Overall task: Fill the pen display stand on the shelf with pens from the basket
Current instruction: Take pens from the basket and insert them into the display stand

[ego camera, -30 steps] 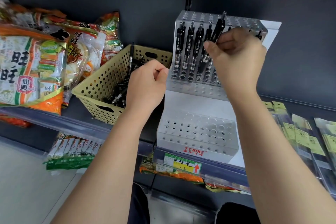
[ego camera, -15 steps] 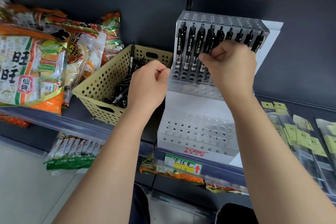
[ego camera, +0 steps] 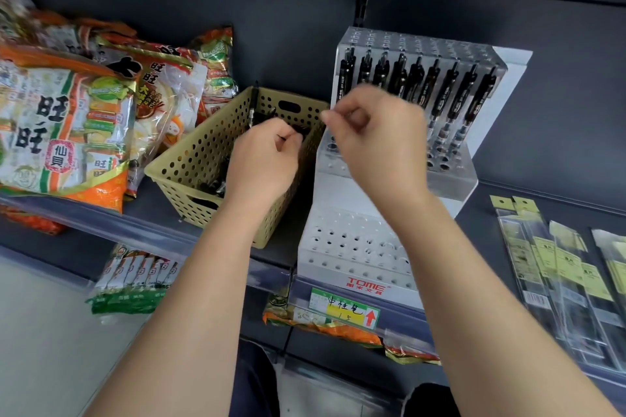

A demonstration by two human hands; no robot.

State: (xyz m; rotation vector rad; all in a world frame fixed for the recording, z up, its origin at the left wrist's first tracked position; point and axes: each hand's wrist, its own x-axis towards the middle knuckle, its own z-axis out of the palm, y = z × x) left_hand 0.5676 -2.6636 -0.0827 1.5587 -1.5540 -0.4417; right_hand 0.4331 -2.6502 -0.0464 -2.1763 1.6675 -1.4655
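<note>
Head view. The pen display stand point(ego camera: 420, 44) sits on the shelf point(ego camera: 142, 230), its left edge just beside the right rim of the perforated basket point(ego camera: 200, 156). The stand's upper tier carries a front row of black pens point(ego camera: 450, 91). The lower tier point(ego camera: 352, 240) shows open holes.

The left hand point(ego camera: 264, 162) is over the basket with its fingers curled; whether it grips a pen cannot be told. The right hand point(ego camera: 379, 135), blurred, hangs before the stand's left end, thumb and forefinger pressed together, nothing visible between them.

More loose pens point(ego camera: 211, 187) lie in the basket. Snack bags point(ego camera: 67, 129) crowd the basket's left; hanging packets point(ego camera: 559, 264) lie right of the stand.
</note>
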